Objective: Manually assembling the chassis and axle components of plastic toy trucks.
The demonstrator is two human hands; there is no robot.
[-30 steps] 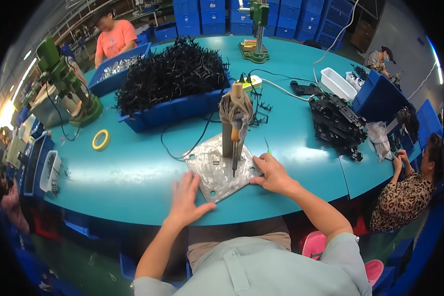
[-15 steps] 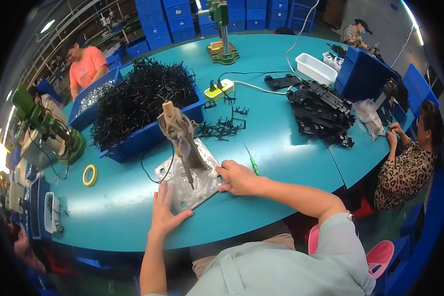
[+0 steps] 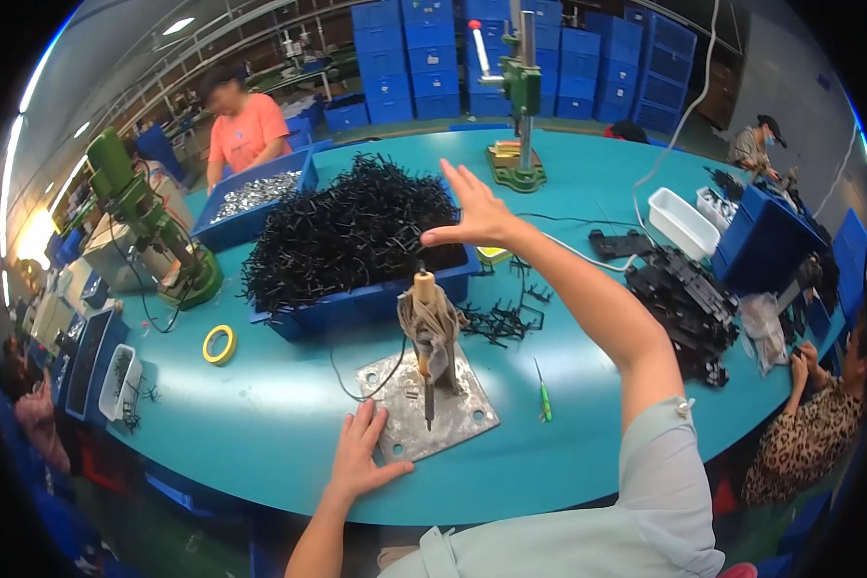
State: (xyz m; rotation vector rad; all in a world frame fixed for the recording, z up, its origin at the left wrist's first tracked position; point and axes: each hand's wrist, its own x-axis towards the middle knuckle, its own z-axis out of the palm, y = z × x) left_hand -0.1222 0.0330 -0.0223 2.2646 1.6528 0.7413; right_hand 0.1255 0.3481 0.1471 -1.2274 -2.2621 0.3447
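Silver flat metal plate [image 3: 462, 401] lies on the glossy teal table [image 3: 270, 433] before me. From the left stand a green metal bench press [image 3: 125, 188], a yellow ring of tape [image 3: 210, 355] and a blue plastic bin [image 3: 347, 318] heaped with black spiky plastic pieces [image 3: 347, 226]. My left hand [image 3: 358, 458] spreads at the plate's left edge, grasping nothing. The cloth-wrapped upright post [image 3: 436, 332] rises from the plate, partly blocking the bin's near right corner. My right hand [image 3: 474, 214], thumb and fingers parted, hangs unclenched above that end. Rightward lie a thin green-handled screwdriver [image 3: 545, 403] and piled black moulded parts [image 3: 684, 301].
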